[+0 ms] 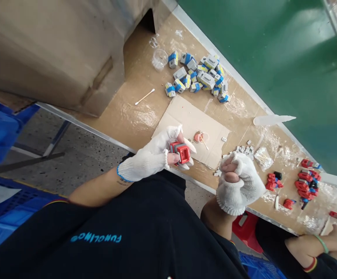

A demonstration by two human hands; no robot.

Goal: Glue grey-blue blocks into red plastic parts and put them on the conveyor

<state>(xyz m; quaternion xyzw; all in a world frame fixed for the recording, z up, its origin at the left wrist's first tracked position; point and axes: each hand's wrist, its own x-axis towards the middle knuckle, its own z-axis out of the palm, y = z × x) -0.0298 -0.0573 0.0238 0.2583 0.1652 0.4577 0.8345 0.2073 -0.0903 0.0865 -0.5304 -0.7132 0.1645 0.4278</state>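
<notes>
Near the middle, my left hand, in a white glove with bare fingertips, grips a red and grey block-shaped part with a square hollow facing up. To its right, my right hand is closed, fingers curled in; whatever it may hold is hidden. Between and beyond the hands lies a cardboard sheet bearing a small dish of orange-red stuff with a cotton swab in it. Small grey pieces are scattered just beyond my right hand.
Grey, blue and yellow blocks are heaped at the back. A cotton swab lies left of them. A large cardboard box stands left. Red assemblies, a bag of swabs and another person's arm are at right.
</notes>
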